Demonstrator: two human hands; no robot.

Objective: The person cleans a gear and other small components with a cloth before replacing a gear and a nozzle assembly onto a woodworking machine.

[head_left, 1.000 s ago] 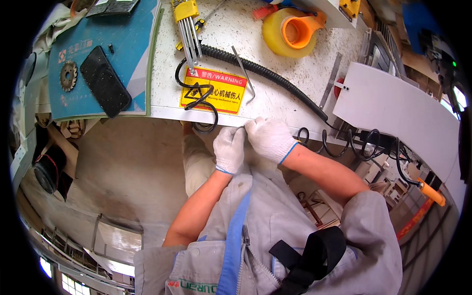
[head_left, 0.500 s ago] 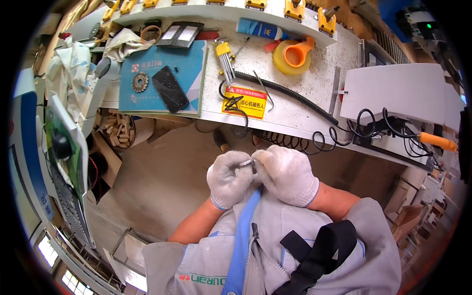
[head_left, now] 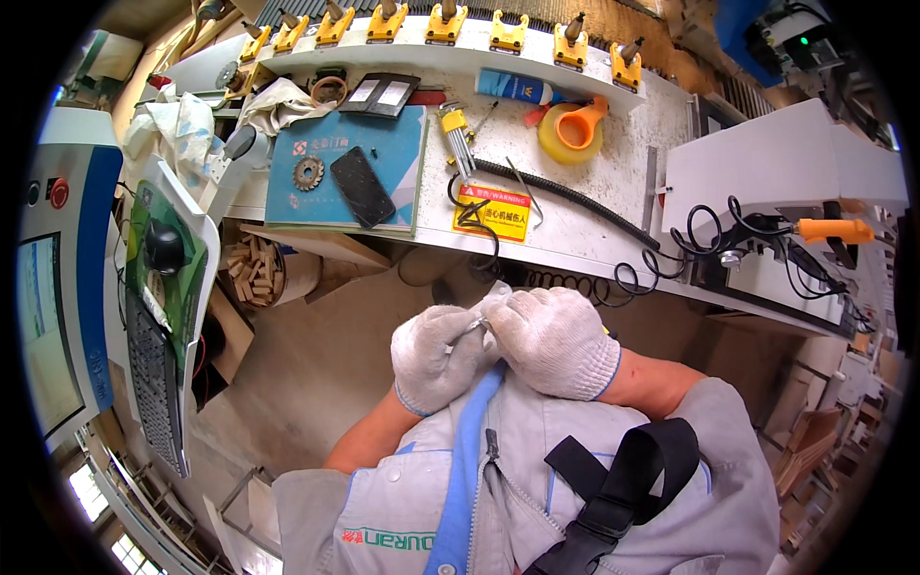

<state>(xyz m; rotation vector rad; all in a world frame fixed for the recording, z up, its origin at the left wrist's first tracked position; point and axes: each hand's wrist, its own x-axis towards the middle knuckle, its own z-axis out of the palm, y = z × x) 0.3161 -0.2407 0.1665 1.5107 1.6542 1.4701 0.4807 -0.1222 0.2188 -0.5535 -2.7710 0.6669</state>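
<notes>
Both of my hands wear white knit gloves with blue cuff edging and meet in front of my chest, beyond the bench's near edge. My left hand (head_left: pixel 433 355) is closed, thumb and fingers pinching a small silvery metal piece (head_left: pixel 479 323). Right against it, the curled fingers of my right hand (head_left: pixel 558 342) grip the same piece from the other side. Most of it is hidden between the gloves, so its exact kind does not show.
On the white bench (head_left: pixel 561 206) lie a blue folder (head_left: pixel 287 209), a phone (head_left: pixel 362 187), a round saw cutter (head_left: pixel 308 173), hex keys (head_left: pixel 458 144), a tape roll (head_left: pixel 559 144) and a black hose (head_left: pixel 575 195). A keyboard (head_left: pixel 153 369) and monitor (head_left: pixel 48 326) stand left.
My view has swung, so the bench things sit slightly farther right and lower. The gloves have shifted against each other, and less of the metal piece shows between them.
</notes>
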